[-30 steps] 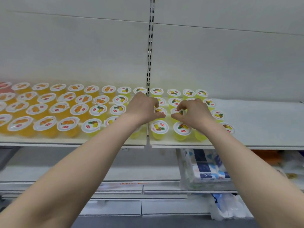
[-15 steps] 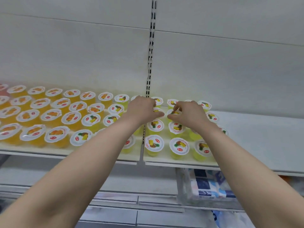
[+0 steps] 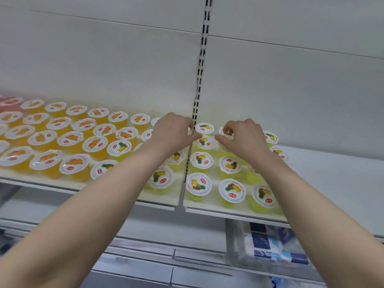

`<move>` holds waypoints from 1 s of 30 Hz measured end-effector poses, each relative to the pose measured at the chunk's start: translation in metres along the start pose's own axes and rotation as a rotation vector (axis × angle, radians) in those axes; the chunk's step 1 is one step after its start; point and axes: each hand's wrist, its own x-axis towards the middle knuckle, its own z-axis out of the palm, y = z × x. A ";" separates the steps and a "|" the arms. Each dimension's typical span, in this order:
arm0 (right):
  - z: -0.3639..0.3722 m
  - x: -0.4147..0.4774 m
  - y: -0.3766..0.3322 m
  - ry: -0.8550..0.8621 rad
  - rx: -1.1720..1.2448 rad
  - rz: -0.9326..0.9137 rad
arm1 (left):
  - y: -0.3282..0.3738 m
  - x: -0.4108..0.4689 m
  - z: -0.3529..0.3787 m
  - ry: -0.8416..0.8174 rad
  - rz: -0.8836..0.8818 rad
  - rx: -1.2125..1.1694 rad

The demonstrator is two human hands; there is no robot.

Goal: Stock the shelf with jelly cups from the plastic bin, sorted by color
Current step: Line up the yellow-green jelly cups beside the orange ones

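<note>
Jelly cups [image 3: 231, 191]: round translucent tubs, flat white printed lids; yellow rows straddle the shelf [image 3: 342, 179] seam, orange cups [image 3: 74, 165] fill the left. Right hand [image 3: 245, 138] pinches a back-row cup [image 3: 222, 131] by its lid rim; left hand [image 3: 172, 132] curled alongside, its hold hidden. Smooth bare white board extends rightward past the last column.

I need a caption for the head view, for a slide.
Right hand pinches a yellow jelly cup on the shelf, left hand beside it, orange cups leftward.
</note>
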 end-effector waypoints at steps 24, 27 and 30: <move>0.039 0.075 -0.117 -0.171 0.012 0.134 | -0.133 0.042 -0.014 -0.207 0.179 -0.048; 0.035 0.067 -0.117 -0.119 0.044 0.128 | -0.132 0.043 -0.014 -0.224 0.210 0.005; 0.025 0.056 -0.119 -0.063 0.069 0.109 | -0.129 0.043 -0.013 -0.204 0.208 0.021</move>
